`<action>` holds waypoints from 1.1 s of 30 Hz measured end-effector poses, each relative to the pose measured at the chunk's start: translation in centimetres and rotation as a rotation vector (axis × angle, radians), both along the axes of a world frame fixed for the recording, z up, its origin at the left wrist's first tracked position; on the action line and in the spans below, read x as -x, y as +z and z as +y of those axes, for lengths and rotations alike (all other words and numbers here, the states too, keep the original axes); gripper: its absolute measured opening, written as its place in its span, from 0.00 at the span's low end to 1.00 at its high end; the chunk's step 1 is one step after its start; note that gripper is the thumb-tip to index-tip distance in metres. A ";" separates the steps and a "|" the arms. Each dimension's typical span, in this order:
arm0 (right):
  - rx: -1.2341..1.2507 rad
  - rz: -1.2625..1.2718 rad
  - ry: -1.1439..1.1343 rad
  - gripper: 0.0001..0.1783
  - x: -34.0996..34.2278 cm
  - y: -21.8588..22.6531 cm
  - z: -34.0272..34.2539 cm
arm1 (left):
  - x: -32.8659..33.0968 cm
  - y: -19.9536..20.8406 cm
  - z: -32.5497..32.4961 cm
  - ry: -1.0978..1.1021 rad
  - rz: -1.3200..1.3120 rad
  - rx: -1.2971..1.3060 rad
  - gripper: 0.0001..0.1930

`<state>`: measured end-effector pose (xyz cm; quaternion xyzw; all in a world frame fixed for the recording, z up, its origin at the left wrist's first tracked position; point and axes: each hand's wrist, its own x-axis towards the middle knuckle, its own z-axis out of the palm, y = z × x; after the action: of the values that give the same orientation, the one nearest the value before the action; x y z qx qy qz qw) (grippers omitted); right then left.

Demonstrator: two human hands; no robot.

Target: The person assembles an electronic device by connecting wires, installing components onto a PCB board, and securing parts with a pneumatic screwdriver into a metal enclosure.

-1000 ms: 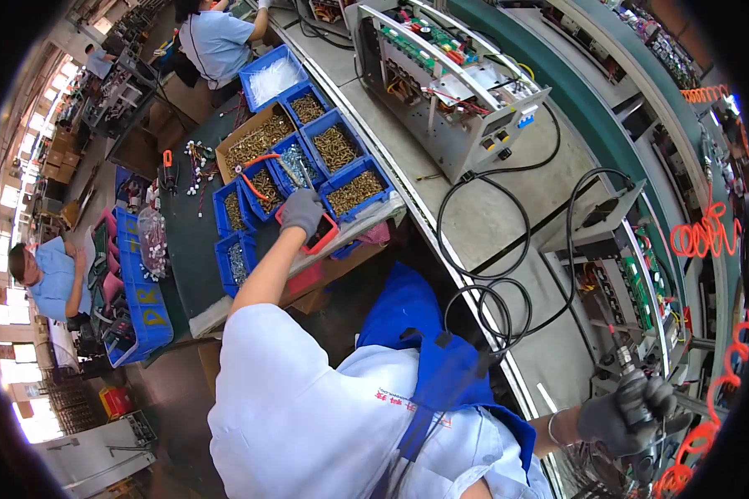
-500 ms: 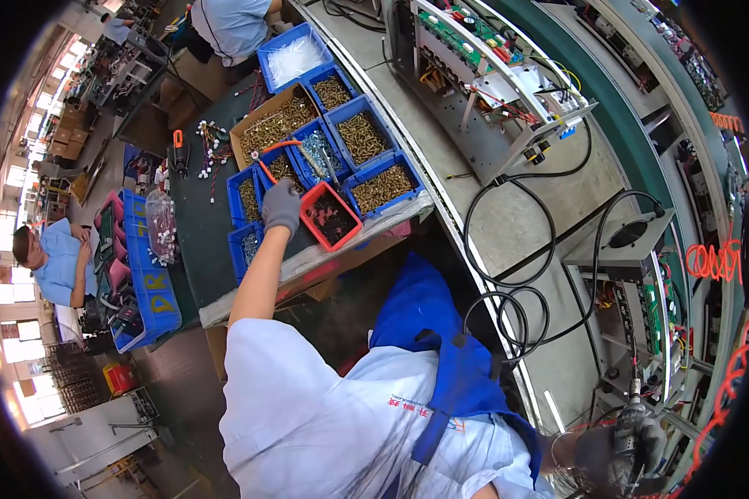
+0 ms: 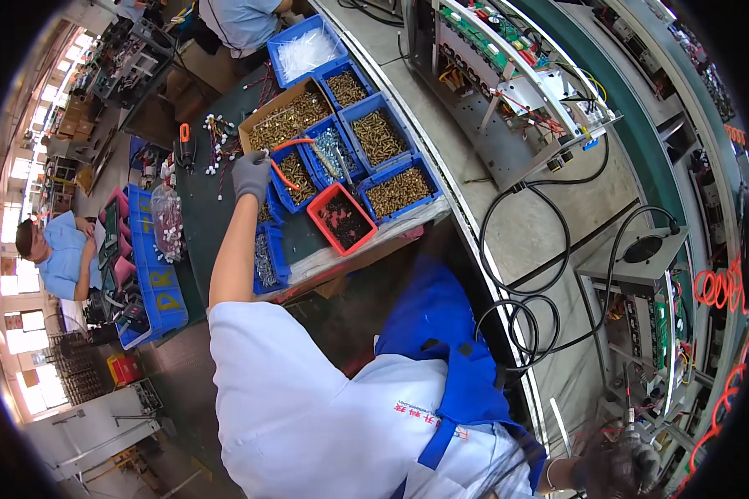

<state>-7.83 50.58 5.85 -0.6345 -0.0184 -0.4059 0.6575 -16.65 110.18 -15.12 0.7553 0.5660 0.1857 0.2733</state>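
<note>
I am on an electronics assembly floor in a factory. A long green-edged line (image 3: 641,141) curves past me, carrying an open metal chassis (image 3: 508,91) full of circuit boards and wiring, with black cables (image 3: 541,249) looping over the surface. Blue bins (image 3: 374,137) of screws and small parts sit grouped beside a red bin (image 3: 341,220). Other workers in light blue shirts (image 3: 62,258) sit at nearby stations among more crates.

Single head fisheye, looking down, workbench (image 3: 508,224) near.
</note>
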 end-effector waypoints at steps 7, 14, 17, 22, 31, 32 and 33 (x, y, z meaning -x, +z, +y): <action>-0.029 -0.019 0.061 0.22 -3.8 0.6 17.7 | -6.9 -1.7 -5.4 -0.452 -0.099 0.089 0.14; -0.053 -0.023 0.096 0.23 0.7 0.8 3.9 | -10.5 2.7 -12.8 -0.937 0.957 0.242 0.16; -0.079 -0.032 0.118 0.23 1.2 0.2 3.2 | -8.3 1.9 -14.6 -0.942 1.135 0.230 0.18; -0.129 -0.036 0.192 0.23 0.3 0.4 0.9 | -3.5 -1.6 -15.5 -0.766 0.845 0.184 0.21; 0.518 0.265 0.419 0.32 -0.3 1.0 -14.6 | -3.8 -6.1 -15.8 -1.035 0.437 0.064 0.08; 0.401 0.156 0.374 0.34 0.1 -0.5 -13.8 | -1.4 -9.7 -13.3 -0.882 0.178 0.362 0.07; 0.309 0.038 0.314 0.36 0.5 -2.0 -13.3 | -3.0 -6.2 -16.3 -0.869 0.023 0.452 0.07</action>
<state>-8.38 37.33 3.87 -0.7246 -0.1666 -0.2789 0.6079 -13.64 93.87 -21.35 0.8454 0.2275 -0.0816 0.4764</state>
